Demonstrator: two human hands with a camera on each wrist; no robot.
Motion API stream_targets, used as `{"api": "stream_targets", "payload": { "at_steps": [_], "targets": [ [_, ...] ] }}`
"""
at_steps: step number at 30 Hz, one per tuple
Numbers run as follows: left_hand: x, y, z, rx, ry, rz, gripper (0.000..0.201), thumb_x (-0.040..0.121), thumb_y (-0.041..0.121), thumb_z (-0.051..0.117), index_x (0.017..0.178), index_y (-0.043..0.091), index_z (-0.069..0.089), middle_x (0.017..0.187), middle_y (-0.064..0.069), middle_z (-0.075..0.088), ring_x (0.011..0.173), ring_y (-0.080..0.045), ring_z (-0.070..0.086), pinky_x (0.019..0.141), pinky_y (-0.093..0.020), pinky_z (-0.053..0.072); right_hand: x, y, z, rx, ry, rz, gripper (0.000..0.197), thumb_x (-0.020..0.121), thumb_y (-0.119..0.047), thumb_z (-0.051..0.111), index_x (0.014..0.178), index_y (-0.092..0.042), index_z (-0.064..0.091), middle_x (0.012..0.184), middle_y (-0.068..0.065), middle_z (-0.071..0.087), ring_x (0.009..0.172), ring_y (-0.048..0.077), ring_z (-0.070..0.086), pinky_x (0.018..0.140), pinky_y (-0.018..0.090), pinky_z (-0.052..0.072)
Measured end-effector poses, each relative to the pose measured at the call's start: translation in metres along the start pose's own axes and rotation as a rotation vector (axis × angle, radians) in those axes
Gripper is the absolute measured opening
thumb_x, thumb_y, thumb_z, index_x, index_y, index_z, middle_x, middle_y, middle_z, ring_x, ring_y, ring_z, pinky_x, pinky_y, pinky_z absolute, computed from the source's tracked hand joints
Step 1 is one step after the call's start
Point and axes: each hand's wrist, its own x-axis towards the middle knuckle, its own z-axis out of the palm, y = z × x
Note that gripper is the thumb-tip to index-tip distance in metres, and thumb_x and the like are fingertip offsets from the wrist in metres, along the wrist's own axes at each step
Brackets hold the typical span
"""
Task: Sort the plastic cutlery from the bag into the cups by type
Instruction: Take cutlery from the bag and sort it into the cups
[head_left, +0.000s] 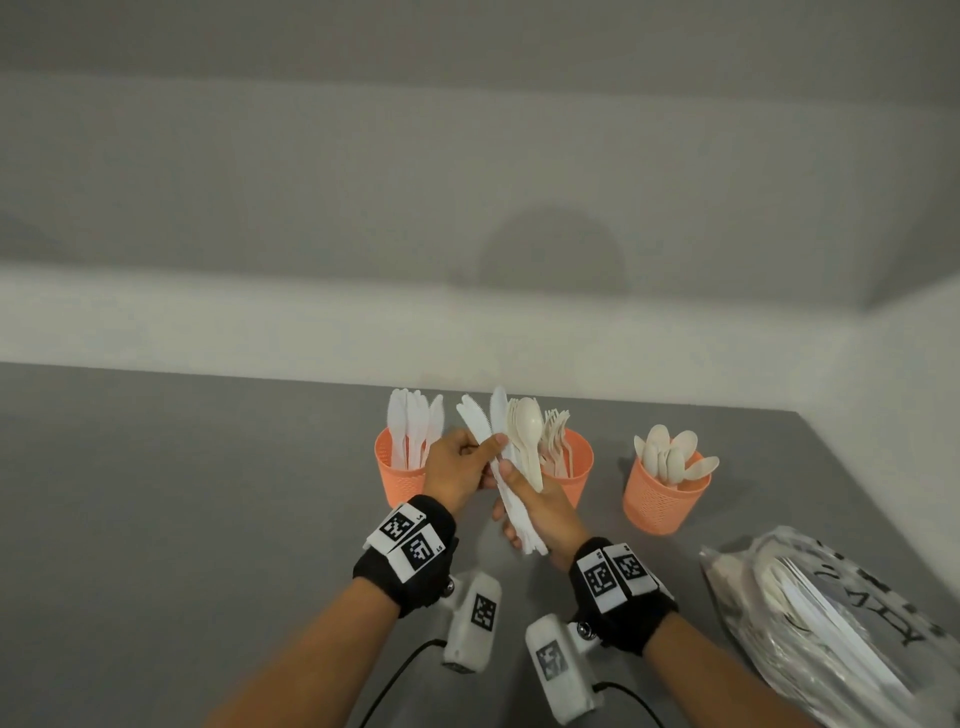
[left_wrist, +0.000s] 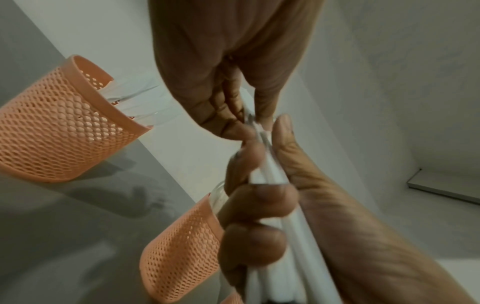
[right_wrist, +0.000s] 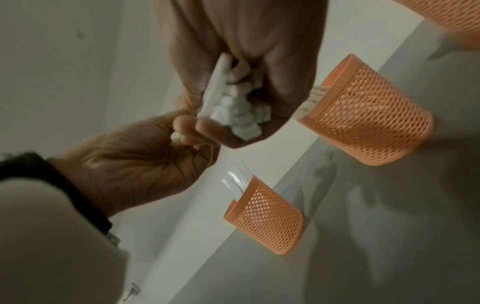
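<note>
Three orange mesh cups stand in a row near the wall: the left cup (head_left: 397, 480) holds white knives, the middle cup (head_left: 574, 473) forks, the right cup (head_left: 662, 501) cream spoons. Above the table, in front of the left and middle cups, my right hand (head_left: 540, 512) grips a mixed bundle of cutlery (head_left: 519, 452), knives and spoons fanned upward. My left hand (head_left: 460, 467) pinches one white knife (head_left: 474, 420) at the bundle's left side. In the right wrist view the handle ends (right_wrist: 239, 107) stick out of my fist. The left wrist view shows the white handles (left_wrist: 272, 174) between my right-hand fingers.
A crinkled clear plastic bag (head_left: 831, 623) with more cutlery lies on the grey table (head_left: 182, 519) at the lower right. A pale wall rises right behind the cups. Bare tabletop stretches to the left.
</note>
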Motion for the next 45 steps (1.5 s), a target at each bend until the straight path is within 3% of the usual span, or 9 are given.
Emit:
{"api": "stream_targets", "payload": {
  "at_steps": [5, 11, 15, 24, 27, 32, 37, 42, 45],
  "targets": [
    [-0.001, 0.004, 0.007, -0.020, -0.008, 0.001, 0.020, 0.096, 0.020, 0.048, 0.080, 0.011, 0.056, 0.077, -0.009, 0.062, 0.071, -0.023, 0.061, 0.077, -0.041, 0.054, 0.004, 0.006, -0.015, 0.030, 0.014, 0.059, 0.029, 0.094, -0.039, 0.047, 0.092, -0.013, 0.061, 0.053, 0.004, 0.063, 0.037, 0.013, 0.053, 0.037, 0.020, 0.041],
    [0.004, 0.012, 0.012, -0.233, 0.150, -0.042, 0.019, 0.101, 0.024, 0.033, 0.091, 0.013, 0.045, 0.058, -0.004, 0.045, 0.043, -0.012, 0.049, 0.048, -0.024, 0.047, 0.007, 0.012, -0.033, 0.085, 0.074, 0.141, 0.023, 0.093, -0.029, 0.054, 0.088, -0.007, 0.054, 0.051, 0.003, 0.061, 0.041, 0.017, 0.057, 0.041, 0.024, 0.047],
    [0.003, 0.008, 0.014, -0.075, 0.097, -0.035, 0.011, 0.093, 0.028, 0.052, 0.088, 0.018, 0.051, 0.054, 0.004, 0.033, 0.035, -0.004, 0.031, 0.034, -0.013, 0.027, 0.006, 0.013, -0.041, 0.125, 0.025, 0.147, 0.019, 0.093, -0.033, 0.052, 0.094, -0.016, 0.058, 0.054, 0.002, 0.050, 0.033, 0.009, 0.041, 0.036, 0.017, 0.034],
    [-0.008, -0.004, 0.028, -0.001, 0.025, -0.043, 0.017, 0.082, 0.021, 0.069, 0.078, 0.009, 0.057, 0.055, 0.002, 0.053, 0.028, 0.000, 0.041, 0.031, -0.011, 0.029, 0.003, 0.013, -0.037, 0.070, -0.098, 0.136, 0.038, 0.093, -0.040, 0.048, 0.122, -0.017, 0.053, 0.060, 0.002, 0.060, 0.034, 0.006, 0.044, 0.034, 0.015, 0.035],
    [-0.009, -0.002, 0.030, -0.016, 0.043, -0.037, 0.018, 0.085, 0.017, 0.065, 0.070, 0.011, 0.055, 0.047, 0.006, 0.052, 0.036, -0.002, 0.046, 0.035, -0.011, 0.033, 0.001, 0.010, -0.035, 0.101, -0.103, 0.132, 0.037, 0.093, -0.041, 0.046, 0.119, -0.016, 0.054, 0.065, 0.004, 0.066, 0.039, 0.008, 0.048, 0.036, 0.018, 0.039],
    [-0.006, -0.007, 0.027, 0.033, 0.077, -0.010, 0.013, 0.090, 0.021, 0.058, 0.079, 0.015, 0.061, 0.064, -0.003, 0.058, 0.056, -0.014, 0.054, 0.052, -0.022, 0.042, 0.001, 0.008, -0.035, 0.130, -0.106, 0.138, 0.042, 0.095, -0.043, 0.042, 0.117, -0.012, 0.061, 0.071, 0.004, 0.070, 0.043, 0.010, 0.052, 0.039, 0.020, 0.042],
    [-0.009, -0.006, 0.028, 0.074, 0.024, 0.048, 0.011, 0.090, 0.011, 0.055, 0.090, 0.002, 0.062, 0.064, 0.001, 0.057, 0.056, -0.007, 0.055, 0.046, -0.011, 0.044, 0.001, 0.005, -0.031, 0.132, -0.098, 0.135, 0.028, 0.094, -0.037, 0.047, 0.110, -0.017, 0.058, 0.079, 0.012, 0.068, 0.043, 0.012, 0.052, 0.039, 0.020, 0.042],
    [-0.002, -0.008, 0.026, 0.084, 0.161, 0.009, 0.023, 0.094, 0.017, 0.038, 0.082, 0.005, 0.054, 0.075, -0.016, 0.061, 0.073, -0.031, 0.060, 0.066, -0.035, 0.050, 0.002, 0.004, -0.032, 0.146, -0.129, 0.204, 0.030, 0.096, -0.039, 0.044, 0.100, -0.017, 0.063, 0.077, 0.009, 0.069, 0.051, 0.013, 0.061, 0.046, 0.022, 0.049],
    [0.003, -0.004, 0.020, 0.014, 0.234, 0.012, 0.027, 0.096, 0.020, 0.035, 0.075, 0.008, 0.047, 0.067, -0.011, 0.052, 0.061, -0.023, 0.052, 0.062, -0.032, 0.044, 0.001, 0.004, -0.033, 0.151, -0.128, 0.245, 0.024, 0.096, -0.036, 0.045, 0.104, -0.018, 0.059, 0.068, 0.003, 0.069, 0.054, 0.012, 0.065, 0.048, 0.022, 0.051]
  ]
}}
